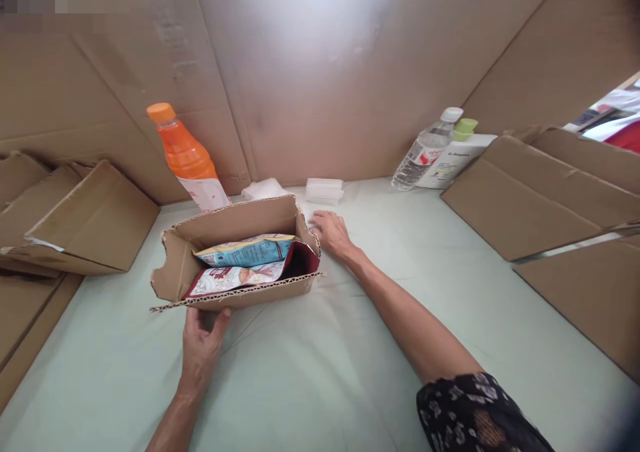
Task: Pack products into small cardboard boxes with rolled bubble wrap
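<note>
An open-topped cardboard box (265,295) with torn, uneven edges stands a little left of the middle. Inside it lean a blue-and-yellow packet (250,252) and a red-and-white packet (240,277), which has a dark opening at its right end. My left hand (203,342) grips the box low on its near wall, thumb apart, fingertips hidden by the cardboard. At the box's right end my right hand (331,232) rests with bent fingers against the far corner; some of its fingertips are hidden.
Behind the box stand an orange drink bottle (187,155), a folded white pad (263,189) and a white stack (325,191). A clear bottle (425,151) and a white bottle with green cap (453,162) stand back right. Cardboard boxes flank both sides (100,219); cardboard walls the back.
</note>
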